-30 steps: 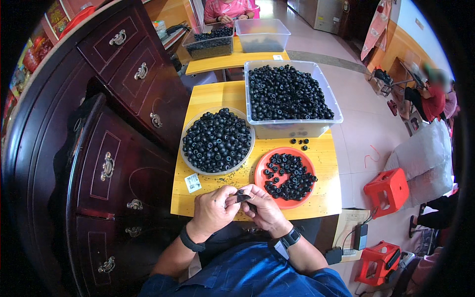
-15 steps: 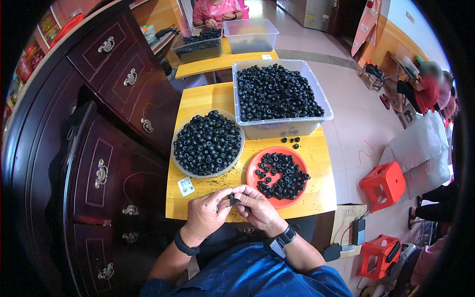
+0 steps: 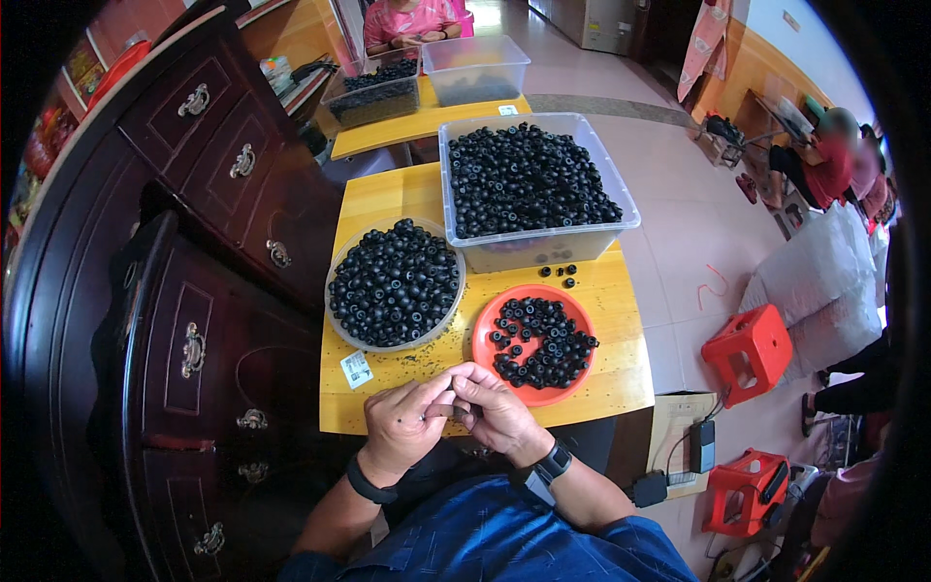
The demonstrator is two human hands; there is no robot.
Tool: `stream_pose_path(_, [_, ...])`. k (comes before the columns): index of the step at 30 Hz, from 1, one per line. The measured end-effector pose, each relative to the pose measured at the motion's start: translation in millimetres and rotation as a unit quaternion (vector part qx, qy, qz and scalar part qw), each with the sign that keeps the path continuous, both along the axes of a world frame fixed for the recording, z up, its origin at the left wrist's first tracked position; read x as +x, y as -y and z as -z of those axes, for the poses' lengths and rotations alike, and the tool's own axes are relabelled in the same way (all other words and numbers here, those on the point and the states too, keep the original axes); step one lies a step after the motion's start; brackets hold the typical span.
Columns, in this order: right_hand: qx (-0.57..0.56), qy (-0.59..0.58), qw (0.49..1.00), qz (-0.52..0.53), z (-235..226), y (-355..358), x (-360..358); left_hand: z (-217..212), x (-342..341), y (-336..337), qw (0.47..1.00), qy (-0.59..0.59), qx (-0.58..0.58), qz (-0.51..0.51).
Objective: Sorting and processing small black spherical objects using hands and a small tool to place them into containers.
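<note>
My left hand (image 3: 405,419) and my right hand (image 3: 492,411) meet at the near edge of the yellow table (image 3: 388,197). Both have their fingers bent and pinched together around a small dark thing, mostly hidden by the fingers. Just beyond my right hand lies a red round plate (image 3: 543,396) with small black ring-like parts (image 3: 553,349) scattered on it. Beyond my left hand stands a round clear tub (image 3: 398,347) heaped with similar black parts (image 3: 396,281). Farther back is a large clear bin (image 3: 538,252) full of them.
Several loose black parts (image 3: 569,282) and a white label (image 3: 356,370) lie on the table. A dark wooden cabinet (image 3: 165,339) hems the left side. Red stools (image 3: 749,354) stand at the right. Across a second table (image 3: 388,134) with clear bins sits a person in pink (image 3: 412,21).
The view has shifted slightly, so the table and containers sit a little farther left. My fingers have closed further over the dark thing, which shows less now.
</note>
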State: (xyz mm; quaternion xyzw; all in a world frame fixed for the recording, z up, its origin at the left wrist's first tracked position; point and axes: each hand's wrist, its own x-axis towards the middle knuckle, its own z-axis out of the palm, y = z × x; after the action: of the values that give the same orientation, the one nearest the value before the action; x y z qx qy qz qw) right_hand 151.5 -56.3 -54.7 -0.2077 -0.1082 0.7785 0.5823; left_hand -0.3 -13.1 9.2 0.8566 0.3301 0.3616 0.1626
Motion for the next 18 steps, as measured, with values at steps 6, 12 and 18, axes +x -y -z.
stream_pose_path(6, [-0.007, -0.078, 0.996, 0.032, 0, 2, 4, 4, 6, -2, 0.997, 0.075, -0.019, 0.01])
stream_pose_path(12, [-0.001, -0.064, 0.997, 0.034, 0, 0, 11, -14, -8, -11, 0.976, 0.036, -0.214, 0.014])
stream_pose_path(18, [0.02, -0.065, 0.998, 0.016, 5, 0, 12, -14, -12, -16, 0.964, -0.034, -0.26, 0.039])
